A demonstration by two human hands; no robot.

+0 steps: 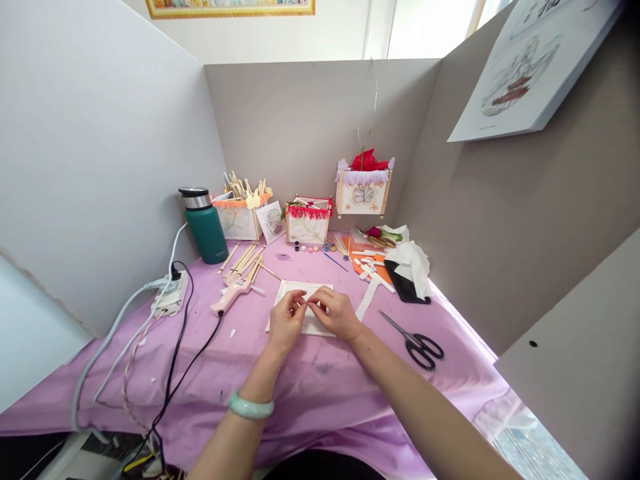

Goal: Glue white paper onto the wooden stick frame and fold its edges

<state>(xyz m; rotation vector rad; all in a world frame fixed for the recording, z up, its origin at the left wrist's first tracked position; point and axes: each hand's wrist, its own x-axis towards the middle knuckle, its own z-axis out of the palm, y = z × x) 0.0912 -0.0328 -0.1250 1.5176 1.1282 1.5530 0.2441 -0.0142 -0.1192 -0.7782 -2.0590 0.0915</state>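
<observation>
My left hand (289, 319) and my right hand (340, 313) meet fingertip to fingertip over a white rectangular panel (313, 327) with raised edges, lying on the purple cloth. Both hands are pinched closed; whatever is between the fingertips is too small to make out. A pale green bangle (251, 406) circles my left wrist. To the left of the panel lies a pink glue gun (231, 296) with a black cord. Black-handled scissors (413, 340) rest right of my right hand, beyond a white strip (367, 299).
A green bottle (206, 230) and a power strip (173, 293) with cables stand left. Decorated boxes (309, 228) line the back, one hanging (364, 193). Wooden sticks (245, 261) lie back left; white pieces (373, 273), a black tray (407, 283) and tissue (413, 261) sit right.
</observation>
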